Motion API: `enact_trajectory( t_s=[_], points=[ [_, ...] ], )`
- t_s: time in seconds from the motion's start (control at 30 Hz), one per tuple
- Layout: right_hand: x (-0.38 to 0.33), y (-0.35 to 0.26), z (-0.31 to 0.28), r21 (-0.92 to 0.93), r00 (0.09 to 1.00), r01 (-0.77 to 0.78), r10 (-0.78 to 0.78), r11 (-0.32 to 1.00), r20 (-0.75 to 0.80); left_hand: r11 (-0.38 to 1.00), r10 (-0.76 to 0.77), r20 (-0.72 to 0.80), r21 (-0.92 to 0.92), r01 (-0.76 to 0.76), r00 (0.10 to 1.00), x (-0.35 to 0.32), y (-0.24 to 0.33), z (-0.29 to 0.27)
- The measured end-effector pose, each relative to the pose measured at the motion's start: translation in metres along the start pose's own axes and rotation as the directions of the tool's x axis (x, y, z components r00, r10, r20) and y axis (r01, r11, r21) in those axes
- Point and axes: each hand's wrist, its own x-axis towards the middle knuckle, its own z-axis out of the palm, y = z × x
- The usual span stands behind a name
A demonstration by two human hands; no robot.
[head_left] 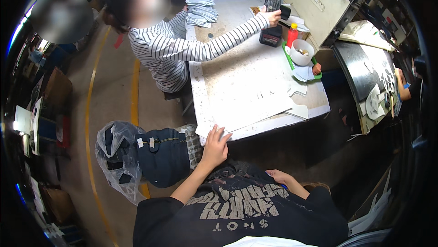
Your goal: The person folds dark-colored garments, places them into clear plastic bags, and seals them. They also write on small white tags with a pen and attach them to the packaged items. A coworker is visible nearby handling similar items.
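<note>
My left hand (215,145) lies with fingers apart on the near left corner of the table, its fingertips touching the edge of a large white sheet (246,108). Close to my body, beside the black shirt, my right hand (279,177) is curled. A bit of blue shows under it, but what it holds is mostly hidden. White curved cut pieces (299,110) rest at the sheet's right end. Across the table, a person in a striped top reaches with one hand (273,17) to a dark object by the upright board; their other hand is near a stack of pale cut pieces (201,10).
A green tray (315,77) carries a white bowl (302,52); a red bottle (292,33) with a yellow cap stands beside it. Left of the table are dark folded garments (163,158) and a clear plastic bag (119,160). A second worktable (360,71) stands at right.
</note>
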Motion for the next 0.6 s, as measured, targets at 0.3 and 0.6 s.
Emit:
enact_trajectory(
  t_s=[0.3, 0.6],
  points=[
    [-0.004, -0.015, 0.028, -0.022, 0.965, 0.114, -0.115, 0.993, -0.237, 0.863, 0.348, 0.252, -0.463, -0.203, 0.903, 0.020, 0.035, 0.016],
    [-0.048, -0.039, 0.050, 0.127, 0.990, -0.120, 0.128, 0.985, -0.060, 0.898, 0.234, 0.326, -0.434, -0.075, 0.916, -0.010, 0.020, 0.011]
  ],
)
